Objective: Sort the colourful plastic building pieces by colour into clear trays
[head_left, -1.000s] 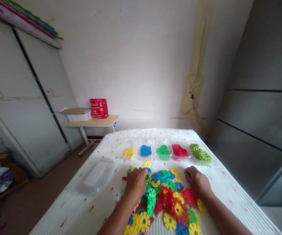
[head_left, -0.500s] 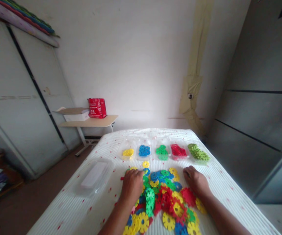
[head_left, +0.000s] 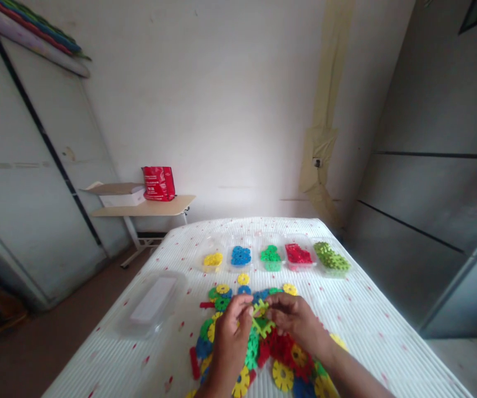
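Note:
My left hand (head_left: 233, 327) and my right hand (head_left: 295, 321) meet over the middle of a pile of plastic building pieces. Between their fingertips is a lime-green notched piece (head_left: 263, 327), gripped from both sides; whether it is one piece or two joined is hard to tell. Below lie notched yellow discs (head_left: 283, 376), a green piece (head_left: 252, 351) and red pieces (head_left: 277, 347). Blue discs (head_left: 204, 348) show beside my left hand. My forearms and hands hide part of the pile.
Behind the pile, clear tubs hold yellow (head_left: 213, 259), blue (head_left: 241, 255), green (head_left: 271, 256), red (head_left: 298, 254) and lime-green pieces (head_left: 331, 257). A clear plastic lid or tray (head_left: 153, 304) lies at left. A side table (head_left: 151, 207) carries a red bag (head_left: 159, 183).
Both hands have come inward from the two sides of the pile. The lime-green piece now shows between their fingers. The view has shifted slightly.

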Available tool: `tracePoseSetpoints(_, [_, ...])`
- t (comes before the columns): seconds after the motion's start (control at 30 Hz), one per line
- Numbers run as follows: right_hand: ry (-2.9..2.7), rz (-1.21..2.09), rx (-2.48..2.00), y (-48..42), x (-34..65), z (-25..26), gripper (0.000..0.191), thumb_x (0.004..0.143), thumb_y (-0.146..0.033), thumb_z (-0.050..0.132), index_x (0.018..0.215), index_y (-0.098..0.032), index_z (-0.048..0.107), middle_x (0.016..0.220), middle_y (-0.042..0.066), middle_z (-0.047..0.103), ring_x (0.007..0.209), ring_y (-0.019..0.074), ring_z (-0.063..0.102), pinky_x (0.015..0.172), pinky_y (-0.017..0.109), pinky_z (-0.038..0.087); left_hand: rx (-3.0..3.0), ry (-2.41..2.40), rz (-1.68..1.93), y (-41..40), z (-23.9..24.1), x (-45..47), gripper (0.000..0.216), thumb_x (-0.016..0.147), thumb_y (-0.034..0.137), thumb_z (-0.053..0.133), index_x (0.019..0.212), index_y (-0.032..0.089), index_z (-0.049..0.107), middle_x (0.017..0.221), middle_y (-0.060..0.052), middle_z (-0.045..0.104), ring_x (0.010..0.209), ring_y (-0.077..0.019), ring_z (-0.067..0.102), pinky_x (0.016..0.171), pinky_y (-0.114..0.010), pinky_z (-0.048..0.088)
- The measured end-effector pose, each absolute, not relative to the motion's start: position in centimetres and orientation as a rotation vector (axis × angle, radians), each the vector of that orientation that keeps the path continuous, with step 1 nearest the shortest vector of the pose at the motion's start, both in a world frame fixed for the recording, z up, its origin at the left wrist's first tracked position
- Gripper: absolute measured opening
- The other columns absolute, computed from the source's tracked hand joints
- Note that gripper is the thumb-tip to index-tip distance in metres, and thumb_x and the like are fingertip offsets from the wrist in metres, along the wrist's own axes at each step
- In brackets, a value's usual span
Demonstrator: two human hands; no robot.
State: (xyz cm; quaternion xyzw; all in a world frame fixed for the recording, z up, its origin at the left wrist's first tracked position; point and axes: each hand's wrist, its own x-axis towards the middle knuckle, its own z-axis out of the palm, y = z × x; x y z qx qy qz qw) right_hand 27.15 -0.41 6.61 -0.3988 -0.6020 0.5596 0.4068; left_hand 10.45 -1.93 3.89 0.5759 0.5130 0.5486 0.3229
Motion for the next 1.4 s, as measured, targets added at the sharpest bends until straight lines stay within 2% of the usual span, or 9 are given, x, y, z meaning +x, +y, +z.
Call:
tracePoseSetpoints(0.1, [-1.417,1.518,-1.003,-1.2,27.0,6.8,0.034,0.063,-0.045,0.071,0.079,-0.017,0.06,0.056,-0.006,0.054,0.042,0.0052,0.045,0.043,0.019,0.037,1.517,1.334,1.423,-2.0,3.6,10.6,0.024,0.079,0.034,0.049,0.094,0.018,0.06,0.091,-0.007,0.068,0.086,-0.0187,0.065,0.077,-0.029,0.051])
tracePoseSetpoints(0.3, [-1.415,1.605,-1.027,-1.7,28.5,7.1,0.03,0.061,-0.039,0.071,0.076,-0.017,0.059,0.057,-0.005,0.059,0.045,0.0074,0.051,0.047,0.021,0.041,1.57,1.263,1.35,-2.2,3.5,10.7,0.026,0.081,0.033,0.049,0.099,0.018,0.06,0.096,-0.008,0.068,0.088,-0.018,0.064,0.079,-0.028,0.052])
tracePoseSetpoints(0.43, [-1.392,1.237,-1.168,0.2,32.6,8.7,0.03,0.062,-0.041,0.069,0.076,-0.016,0.059,0.053,-0.004,0.057,0.045,0.0091,0.05,0.045,0.022,0.04,1.54,1.256,1.414,-2.0,3.7,9.8,0.03,0.08,0.037,0.051,0.101,0.018,0.06,0.102,-0.01,0.068,0.096,-0.0195,0.063,0.086,-0.031,0.05])
tracePoseSetpoints(0.53, [-1.296,0.754,-1.315,2.8,37.9,10.0,0.036,0.062,-0.041,0.066,0.085,-0.013,0.062,0.051,-0.002,0.057,0.045,0.0104,0.05,0.044,0.023,0.04,1.435,1.273,1.501,-1.7,3.7,8.8,0.035,0.076,0.043,0.055,0.098,0.016,0.061,0.098,-0.01,0.069,0.093,-0.0209,0.065,0.084,-0.031,0.052])
tracePoseSetpoints(0.67, [-1.266,0.423,-1.602,6.1,43.7,10.4,0.032,0.063,-0.032,0.057,0.087,-0.012,0.063,0.047,-0.002,0.057,0.041,0.012,0.051,0.043,0.024,0.038,1.399,1.297,1.51,-1.4,3.2,8.2,0.035,0.075,0.043,0.057,0.097,0.017,0.062,0.094,-0.009,0.07,0.09,-0.0211,0.065,0.081,-0.031,0.053])
tracePoseSetpoints(0.87, [-1.408,0.162,-1.955,8.5,45.1,10.3,0.031,0.07,-0.03,0.052,0.092,-0.013,0.067,0.058,0.002,0.066,0.054,0.0147,0.062,0.057,0.023,0.043,1.457,1.327,1.453,-1.3,2.3,8.4,0.033,0.076,0.04,0.056,0.099,0.018,0.062,0.095,-0.009,0.07,0.089,-0.0202,0.065,0.082,-0.031,0.052])
tracePoseSetpoints(1.07, [-1.582,-0.022,-2.061,10.5,43.4,10.3,0.03,0.072,-0.024,0.051,0.095,-0.015,0.068,0.083,0.009,0.072,0.074,0.0184,0.065,0.063,0.023,0.043,1.458,1.362,1.431,-1.4,2.5,8.2,0.034,0.076,0.042,0.056,0.098,0.018,0.063,0.094,-0.009,0.07,0.088,-0.0207,0.066,0.08,-0.031,0.053])
tracePoseSetpoints(1.27, [-1.673,-0.089,-2.145,10.7,42.0,10.0,0.028,0.073,-0.024,0.05,0.091,-0.017,0.071,0.079,0.011,0.071,0.07,0.0202,0.065,0.057,0.024,0.039,1.453,1.377,1.45,-1.4,2.9,8.1,0.033,0.074,0.044,0.057,0.094,0.018,0.065,0.094,-0.009,0.071,0.088,-0.0214,0.066,0.079,-0.031,0.053])
tracePoseSetpoints(1.4, [-1.693,-0.16,-2.191,10.3,41.5,10.2,0.03,0.077,-0.027,0.047,0.095,-0.02,0.07,0.091,0.011,0.07,0.073,0.0194,0.065,0.053,0.023,0.036,1.495,1.383,1.461,-1.4,3.1,7.9,0.031,0.076,0.041,0.055,0.094,0.018,0.065,0.096,-0.008,0.07,0.089,-0.0207,0.066,0.08,-0.03,0.053])
